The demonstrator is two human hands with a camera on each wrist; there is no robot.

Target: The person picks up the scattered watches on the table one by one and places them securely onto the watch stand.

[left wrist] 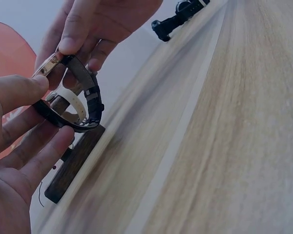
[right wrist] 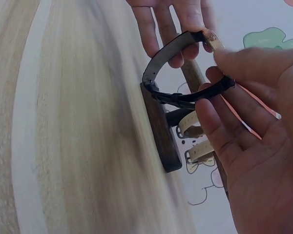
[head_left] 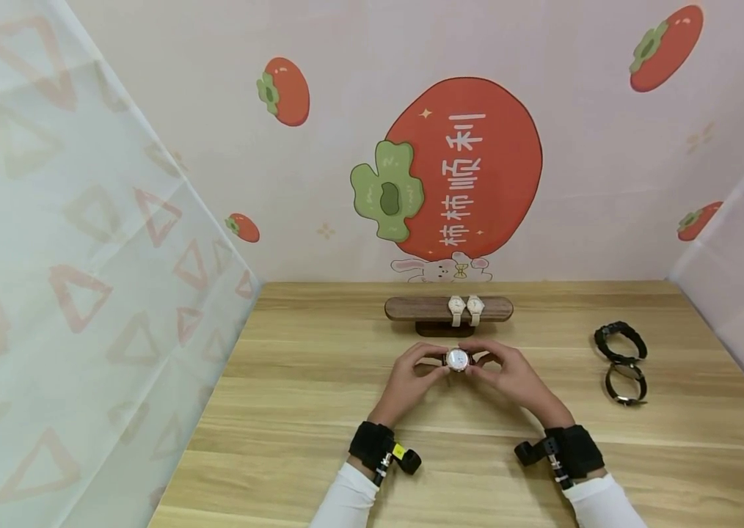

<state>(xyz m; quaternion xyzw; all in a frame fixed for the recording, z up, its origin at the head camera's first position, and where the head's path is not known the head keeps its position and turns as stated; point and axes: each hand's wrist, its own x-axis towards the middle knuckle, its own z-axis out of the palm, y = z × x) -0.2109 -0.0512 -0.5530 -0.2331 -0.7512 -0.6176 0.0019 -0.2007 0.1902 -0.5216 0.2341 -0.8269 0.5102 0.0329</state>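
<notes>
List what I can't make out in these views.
Held watch: time too small to read, head view; face edge-on in both wrist views.
Its strap: mostly hidden behind that face, head view.
Pale watches: time too small, head view.
Left hand: cut off by left edge, left wrist view.

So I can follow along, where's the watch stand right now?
In the head view, the stand is roughly centred at the back of the table, just beyond the watch the left hand and right hand hold.
</notes>
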